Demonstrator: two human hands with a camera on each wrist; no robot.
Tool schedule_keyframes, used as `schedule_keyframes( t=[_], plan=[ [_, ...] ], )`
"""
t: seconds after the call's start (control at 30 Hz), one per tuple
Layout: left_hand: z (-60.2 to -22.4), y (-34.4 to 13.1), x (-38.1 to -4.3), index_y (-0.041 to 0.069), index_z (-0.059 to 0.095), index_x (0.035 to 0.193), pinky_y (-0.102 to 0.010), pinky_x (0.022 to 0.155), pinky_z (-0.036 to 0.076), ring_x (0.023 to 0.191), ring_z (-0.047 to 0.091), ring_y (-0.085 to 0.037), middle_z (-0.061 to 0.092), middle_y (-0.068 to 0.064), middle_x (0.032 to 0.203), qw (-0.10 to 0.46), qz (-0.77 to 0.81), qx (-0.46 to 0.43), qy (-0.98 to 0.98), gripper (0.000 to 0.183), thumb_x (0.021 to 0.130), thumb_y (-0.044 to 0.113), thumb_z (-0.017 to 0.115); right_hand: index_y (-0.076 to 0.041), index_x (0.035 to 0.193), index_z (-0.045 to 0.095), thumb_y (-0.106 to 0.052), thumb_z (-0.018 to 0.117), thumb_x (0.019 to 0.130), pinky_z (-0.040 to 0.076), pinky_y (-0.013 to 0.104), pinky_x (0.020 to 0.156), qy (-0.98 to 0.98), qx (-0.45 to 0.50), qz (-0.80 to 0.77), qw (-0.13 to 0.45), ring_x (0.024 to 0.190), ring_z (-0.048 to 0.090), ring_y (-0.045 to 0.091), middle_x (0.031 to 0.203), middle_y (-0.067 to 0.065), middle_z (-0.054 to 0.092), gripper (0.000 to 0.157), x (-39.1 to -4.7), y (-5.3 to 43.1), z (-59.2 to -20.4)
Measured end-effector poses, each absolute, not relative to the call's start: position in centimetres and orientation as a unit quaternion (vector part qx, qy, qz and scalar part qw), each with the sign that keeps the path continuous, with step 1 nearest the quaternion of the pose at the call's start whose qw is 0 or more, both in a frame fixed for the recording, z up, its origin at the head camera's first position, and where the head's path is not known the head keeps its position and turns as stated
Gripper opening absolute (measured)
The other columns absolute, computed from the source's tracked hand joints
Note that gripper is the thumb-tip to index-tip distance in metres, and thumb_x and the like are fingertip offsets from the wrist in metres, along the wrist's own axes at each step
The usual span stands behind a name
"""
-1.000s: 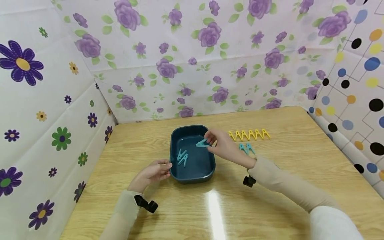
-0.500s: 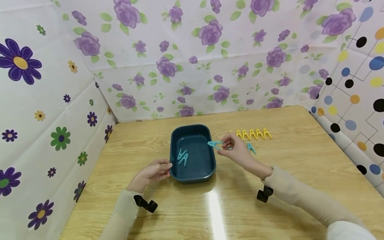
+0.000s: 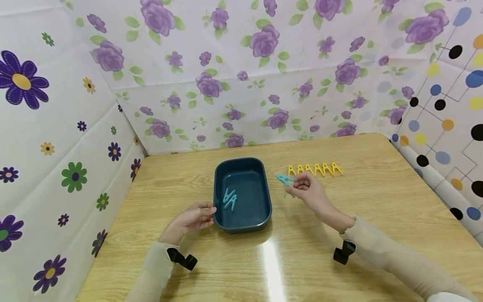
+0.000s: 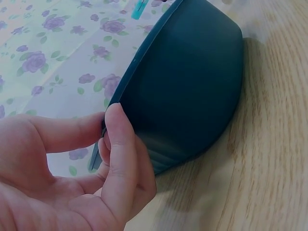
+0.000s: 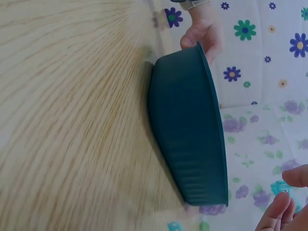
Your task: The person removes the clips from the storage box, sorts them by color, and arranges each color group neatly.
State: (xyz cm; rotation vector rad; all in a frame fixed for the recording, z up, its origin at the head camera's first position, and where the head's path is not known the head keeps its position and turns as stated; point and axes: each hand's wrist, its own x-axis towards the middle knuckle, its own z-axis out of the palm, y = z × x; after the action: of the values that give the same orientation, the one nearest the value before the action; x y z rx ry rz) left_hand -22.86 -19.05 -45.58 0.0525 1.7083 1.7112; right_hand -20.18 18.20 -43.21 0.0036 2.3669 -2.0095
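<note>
My left hand (image 3: 194, 218) pinches the left rim of a dark blue plastic tray (image 3: 245, 229), thumb on one side and fingers on the other. Two light blue clothespins (image 3: 232, 202) lie inside the tray. To the right of it, my right hand (image 3: 312, 195) holds another light blue clothespin (image 3: 284, 179) by its handle ends, raised above the table. In the right wrist view, part of a further light blue clothespin (image 5: 174, 226) shows at the bottom edge; in the head view the right hand largely hides that spot.
Several yellow clothespins (image 3: 326, 167) stand in a row on the wooden table (image 3: 181, 180), behind the right hand. Flower-patterned cloth (image 3: 170, 92) hangs along the back and left side, and dotted cloth on the right. Black cameras (image 3: 343, 252) sit on both wrists.
My right hand has moved right, from over the tray to beside the yellow row, carrying its clothespin. The left hand and tray have stayed put.
</note>
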Motion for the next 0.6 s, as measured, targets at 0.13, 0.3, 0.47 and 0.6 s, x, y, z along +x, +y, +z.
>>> schedule_keyframes(
  t=[0.13, 0.3, 0.47, 0.6],
  plan=[
    [-45.5, -19.1, -22.8, 0.013, 0.05, 0.091, -0.017, 0.068, 0.054, 0.071, 0.058, -0.007, 0.058, 0.002, 0.076, 0.354, 0.661, 0.017, 0.661, 0.01, 0.099, 0.009, 0.049, 0.0, 0.12, 0.044, -0.014, 0.071, 0.088, 0.052, 0.018, 0.073, 0.754, 0.015, -0.657, 0.005, 0.084, 0.057, 0.005, 0.098, 0.0, 0.052, 0.044, -20.1, 19.0, -43.5],
    [-45.4, -19.0, -22.8, 0.011, 0.05, 0.095, -0.019, 0.069, 0.055, 0.072, 0.059, -0.008, 0.059, 0.001, 0.078, 0.356, 0.656, 0.022, 0.666, 0.006, 0.1, 0.01, 0.048, -0.005, 0.116, 0.043, -0.017, 0.071, 0.088, 0.049, 0.018, 0.07, 0.745, 0.042, -0.666, -0.011, 0.083, 0.053, 0.005, 0.096, -0.003, 0.05, 0.042, -19.9, 19.9, -43.7],
    [-45.4, -19.0, -22.7, 0.01, 0.05, 0.096, -0.02, 0.07, 0.055, 0.073, 0.059, -0.008, 0.059, 0.002, 0.078, 0.356, 0.652, 0.022, 0.669, 0.004, 0.1, 0.011, 0.05, -0.01, 0.116, 0.042, -0.021, 0.071, 0.089, 0.048, 0.018, 0.07, 0.731, 0.077, -0.677, -0.011, 0.083, 0.051, 0.004, 0.094, -0.007, 0.05, 0.041, -19.7, 20.8, -44.1],
    [-45.5, -19.1, -22.8, 0.011, 0.05, 0.097, -0.02, 0.071, 0.055, 0.072, 0.059, -0.008, 0.059, 0.002, 0.077, 0.355, 0.649, 0.022, 0.673, 0.004, 0.1, 0.01, 0.048, -0.011, 0.114, 0.042, -0.022, 0.069, 0.09, 0.047, 0.019, 0.07, 0.718, 0.091, -0.69, -0.004, 0.083, 0.048, 0.004, 0.092, -0.009, 0.049, 0.038, -19.7, 21.5, -44.5]
  ],
)
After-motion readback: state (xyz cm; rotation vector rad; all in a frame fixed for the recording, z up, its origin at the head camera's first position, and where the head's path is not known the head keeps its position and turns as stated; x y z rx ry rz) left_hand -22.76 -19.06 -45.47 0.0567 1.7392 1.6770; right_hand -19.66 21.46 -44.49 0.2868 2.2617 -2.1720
